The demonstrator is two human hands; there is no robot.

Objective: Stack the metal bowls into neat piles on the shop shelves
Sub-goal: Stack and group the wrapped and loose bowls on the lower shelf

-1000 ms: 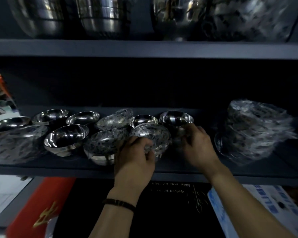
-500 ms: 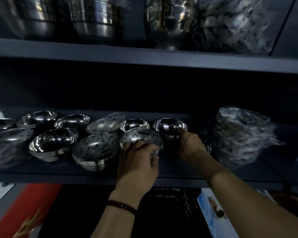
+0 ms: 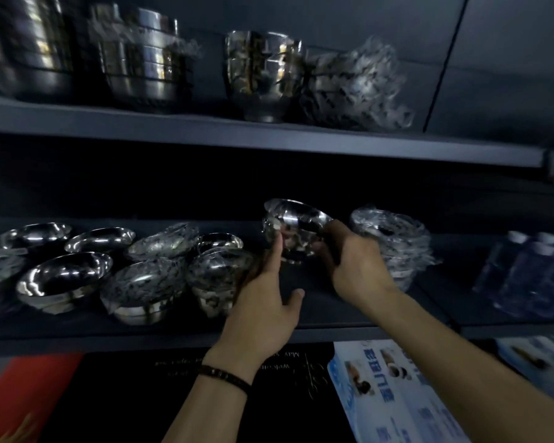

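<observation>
A small metal bowl (image 3: 293,230) in clear wrap is lifted and tilted above the dark middle shelf (image 3: 320,318). My right hand (image 3: 354,262) grips its right side and rim. My left hand (image 3: 264,302) has its fingers apart, one fingertip touching the bowl's left wall. Just left of that hand sits a wrapped bowl (image 3: 216,274). Several more bowls, some wrapped and some bare, spread leftward, such as a bare one (image 3: 63,279). To the right stands a wrapped pile of bowls (image 3: 394,241).
The upper shelf (image 3: 269,139) carries stacks of large steel bowls (image 3: 144,59) and a wrapped bundle (image 3: 355,87). Bottles in plastic (image 3: 531,273) stand at the far right of the middle shelf. Printed boxes (image 3: 394,394) lie below the shelf edge.
My right hand has lifted the bowl off the shelf and tilted it. My left hand has left the front wrapped bowl and reached up to the lifted one. The view swung right.
</observation>
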